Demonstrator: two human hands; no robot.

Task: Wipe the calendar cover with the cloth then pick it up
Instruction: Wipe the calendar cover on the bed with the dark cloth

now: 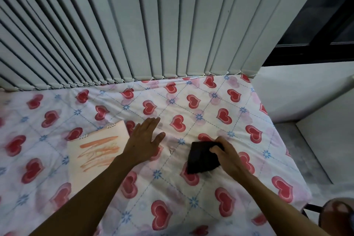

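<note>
A pale pink spiral-bound calendar (95, 151) with orange scribbles on its cover lies flat on the bed, left of centre. My left hand (145, 138) hovers open with fingers spread just beside the calendar's right edge; my forearm covers its lower right corner. A dark folded cloth (202, 159) lies on the sheet to the right. My right hand (226, 154) has its fingers curled over the cloth's right side and holds it.
The bed (191, 197) carries a white sheet printed with red hearts and blue flowers. Vertical blinds (134, 25) hang along its far edge. A white wall and grey floor (298, 149) lie right of the bed. A round stool (339, 214) shows at bottom right.
</note>
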